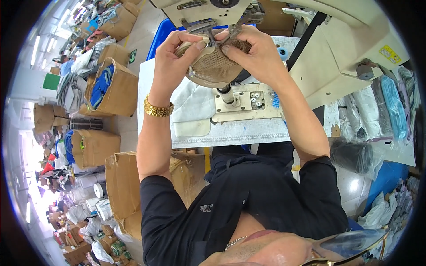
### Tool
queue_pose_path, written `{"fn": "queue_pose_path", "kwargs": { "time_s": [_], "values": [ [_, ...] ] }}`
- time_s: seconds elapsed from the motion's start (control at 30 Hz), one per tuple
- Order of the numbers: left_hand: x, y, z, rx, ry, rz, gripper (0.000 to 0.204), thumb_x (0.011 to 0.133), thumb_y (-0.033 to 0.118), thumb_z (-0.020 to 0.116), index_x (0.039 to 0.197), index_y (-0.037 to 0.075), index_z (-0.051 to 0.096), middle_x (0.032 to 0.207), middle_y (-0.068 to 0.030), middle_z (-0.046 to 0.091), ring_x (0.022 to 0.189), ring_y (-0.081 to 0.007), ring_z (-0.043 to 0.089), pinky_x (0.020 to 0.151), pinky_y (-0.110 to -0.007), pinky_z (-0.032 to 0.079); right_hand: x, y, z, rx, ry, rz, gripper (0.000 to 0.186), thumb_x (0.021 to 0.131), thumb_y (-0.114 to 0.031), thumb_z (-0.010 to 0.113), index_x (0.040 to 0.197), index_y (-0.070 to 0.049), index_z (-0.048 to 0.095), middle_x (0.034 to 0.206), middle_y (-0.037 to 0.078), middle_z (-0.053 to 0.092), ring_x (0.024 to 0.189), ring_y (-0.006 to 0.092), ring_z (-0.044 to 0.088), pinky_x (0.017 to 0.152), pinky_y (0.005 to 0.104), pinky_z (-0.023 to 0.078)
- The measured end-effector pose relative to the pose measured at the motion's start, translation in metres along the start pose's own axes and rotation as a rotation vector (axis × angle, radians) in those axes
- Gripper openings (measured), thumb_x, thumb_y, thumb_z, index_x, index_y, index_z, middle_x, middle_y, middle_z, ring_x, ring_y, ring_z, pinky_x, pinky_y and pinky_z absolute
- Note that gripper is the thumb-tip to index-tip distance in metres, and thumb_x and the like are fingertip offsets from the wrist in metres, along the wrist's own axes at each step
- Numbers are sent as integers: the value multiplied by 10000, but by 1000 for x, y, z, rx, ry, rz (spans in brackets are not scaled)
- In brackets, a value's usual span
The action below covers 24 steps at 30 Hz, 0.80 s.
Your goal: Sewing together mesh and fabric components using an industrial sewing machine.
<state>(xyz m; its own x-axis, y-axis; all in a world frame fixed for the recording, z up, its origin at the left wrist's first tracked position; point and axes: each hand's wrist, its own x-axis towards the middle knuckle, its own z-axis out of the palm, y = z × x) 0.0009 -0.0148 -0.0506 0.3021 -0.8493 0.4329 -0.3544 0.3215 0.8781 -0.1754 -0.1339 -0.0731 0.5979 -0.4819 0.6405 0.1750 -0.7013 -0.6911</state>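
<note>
White work table (pixel 230 133) w/ ruler strip along front edge carries cream sewing machine (pixel 328 66), its metal base plate (pixel 244 103), and white cloth pieces (pixel 193 106) on left.

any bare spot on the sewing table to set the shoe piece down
Bare strip along the white table's near edge, below the metal base plate. Left side holds white cloth. Crowded under the machine head, where left hand and right hand hold the tan mesh shoe upper.
</note>
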Motion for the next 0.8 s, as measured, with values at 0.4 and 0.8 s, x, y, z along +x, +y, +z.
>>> {"fn": "queue_pose_path", "kwargs": {
  "time_s": [0.4,0.8],
  "values": [
    [-11,-1,7,232,123,115,152,841,93,737,929,14,640,945,-35,552,827,-90,553,718,-247,491,7,7,1,-128,31,-51,253,794,-72,639,1031,-62,725,979,69,711,921,200,608,852,339,484],
    [-23,3,33,432,369,172,194,831,150,749,887,28,610,825,-57,543,718,-152,521,609,-290,434,-6,0,5,-62,146,-46,246,848,-82,627,1080,-42,701,1049,63,697,1030,210,625,971,326,448]
  ]
}}
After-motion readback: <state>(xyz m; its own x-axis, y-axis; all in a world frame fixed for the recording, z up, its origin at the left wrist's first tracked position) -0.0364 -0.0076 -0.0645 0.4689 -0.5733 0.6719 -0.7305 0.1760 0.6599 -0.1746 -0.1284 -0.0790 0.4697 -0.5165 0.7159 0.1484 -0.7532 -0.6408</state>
